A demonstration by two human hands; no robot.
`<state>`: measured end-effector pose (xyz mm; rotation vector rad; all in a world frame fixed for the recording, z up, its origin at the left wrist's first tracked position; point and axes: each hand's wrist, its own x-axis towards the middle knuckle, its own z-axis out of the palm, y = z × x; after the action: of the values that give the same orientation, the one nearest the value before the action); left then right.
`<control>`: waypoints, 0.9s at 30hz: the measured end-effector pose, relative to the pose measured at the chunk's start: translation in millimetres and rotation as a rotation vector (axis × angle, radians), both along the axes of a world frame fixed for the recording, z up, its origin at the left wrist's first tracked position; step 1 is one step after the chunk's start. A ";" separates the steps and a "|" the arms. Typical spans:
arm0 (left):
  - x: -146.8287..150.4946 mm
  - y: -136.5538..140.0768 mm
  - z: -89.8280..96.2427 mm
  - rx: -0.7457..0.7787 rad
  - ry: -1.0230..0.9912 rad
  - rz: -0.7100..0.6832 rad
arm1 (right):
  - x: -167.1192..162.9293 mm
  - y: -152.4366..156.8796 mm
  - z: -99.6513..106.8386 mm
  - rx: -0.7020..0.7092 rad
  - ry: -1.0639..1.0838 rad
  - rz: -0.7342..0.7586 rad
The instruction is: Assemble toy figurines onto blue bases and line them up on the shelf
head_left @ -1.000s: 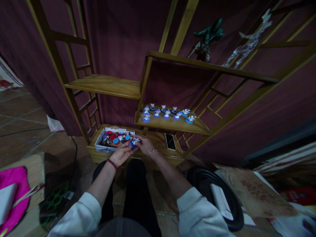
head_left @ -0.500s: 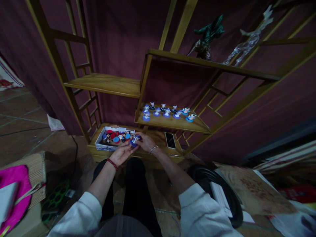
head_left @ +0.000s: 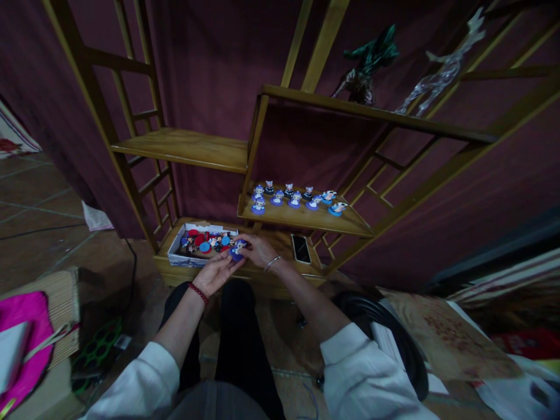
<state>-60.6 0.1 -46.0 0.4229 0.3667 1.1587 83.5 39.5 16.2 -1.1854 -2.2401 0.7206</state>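
As shelf figs [head_left: 295, 200] sit unchgd | L fingers [head_left: 224, 262], R fingers [head_left: 252, 244] still hold purple fig [head_left: 237, 250]

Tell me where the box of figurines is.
In the head view, the box sits at the left end of the bottom shelf, just beyond the left hand, left of the phone.
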 end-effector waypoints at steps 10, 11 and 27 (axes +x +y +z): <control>1.4 -1.9 1.4 0.037 -0.018 0.008 | 0.9 -2.4 8.2 0.083 -0.003 0.072; 2.1 -2.0 1.9 0.041 -0.019 0.007 | 1.6 -2.2 8.7 0.090 0.003 0.082; 12.2 -8.1 7.1 0.023 -0.005 0.003 | 13.5 -7.9 15.5 0.138 -0.014 0.152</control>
<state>-48.5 -8.1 -39.0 0.4402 0.3503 1.1678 97.0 31.6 31.6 -0.9655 -2.3694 0.6054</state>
